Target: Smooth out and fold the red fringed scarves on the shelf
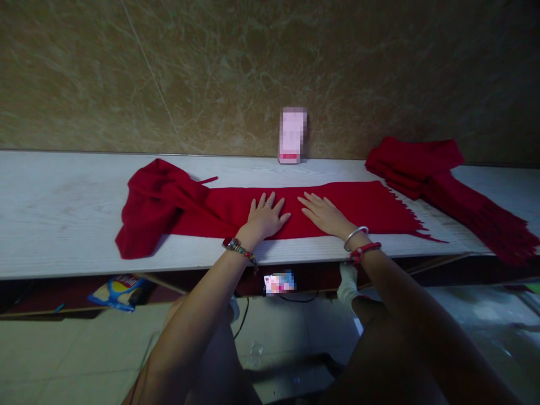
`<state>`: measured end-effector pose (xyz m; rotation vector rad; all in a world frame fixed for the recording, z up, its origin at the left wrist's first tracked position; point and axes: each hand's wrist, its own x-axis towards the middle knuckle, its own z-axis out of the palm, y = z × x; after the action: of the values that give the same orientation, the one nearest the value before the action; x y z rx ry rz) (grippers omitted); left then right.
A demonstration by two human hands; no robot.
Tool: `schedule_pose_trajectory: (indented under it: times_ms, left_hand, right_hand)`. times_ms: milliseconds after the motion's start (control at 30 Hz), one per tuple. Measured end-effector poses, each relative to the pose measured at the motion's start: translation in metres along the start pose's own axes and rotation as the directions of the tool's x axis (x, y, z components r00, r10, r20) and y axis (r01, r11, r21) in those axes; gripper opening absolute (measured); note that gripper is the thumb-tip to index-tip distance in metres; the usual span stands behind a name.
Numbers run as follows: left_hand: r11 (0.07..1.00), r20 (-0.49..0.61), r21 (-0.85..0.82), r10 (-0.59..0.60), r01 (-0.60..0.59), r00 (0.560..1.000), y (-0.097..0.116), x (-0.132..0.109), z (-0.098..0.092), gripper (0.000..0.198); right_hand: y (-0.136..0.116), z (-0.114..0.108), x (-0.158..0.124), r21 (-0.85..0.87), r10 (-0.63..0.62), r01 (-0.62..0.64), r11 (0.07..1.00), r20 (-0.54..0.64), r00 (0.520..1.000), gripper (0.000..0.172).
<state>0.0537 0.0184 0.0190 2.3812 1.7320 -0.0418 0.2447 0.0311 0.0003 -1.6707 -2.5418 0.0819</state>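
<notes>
A red fringed scarf [363, 208] lies along the white counter, its right part spread flat and its left end bunched in a loose heap. My left hand [265, 218] rests on the flat middle of the scarf, palm down with fingers spread. Just to its right, my right hand [324, 215] also presses flat on the cloth, fingers stretched out toward the left. Neither hand grips anything. The fringe of the scarf points to the right.
Another red scarf [422, 166], folded with a fringed end, lies at the right of the white counter [54, 208]. A pink box-like object [292, 135], blurred, stands against the marbled wall [211, 73]. Below the edge, a blue and yellow packet [120, 291] sits on a lower shelf.
</notes>
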Motion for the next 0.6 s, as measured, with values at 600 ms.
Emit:
schedule_pose_trajectory:
  times_ms: [600]
  left_hand:
    - [0.997,0.005,0.065,0.036,-0.037,0.999,-0.039,-0.027,-0.007,0.055]
  right_hand:
    - [-0.006,0.0,0.001,0.034,0.032,-0.03,0.999,-0.037,0.999,0.048]
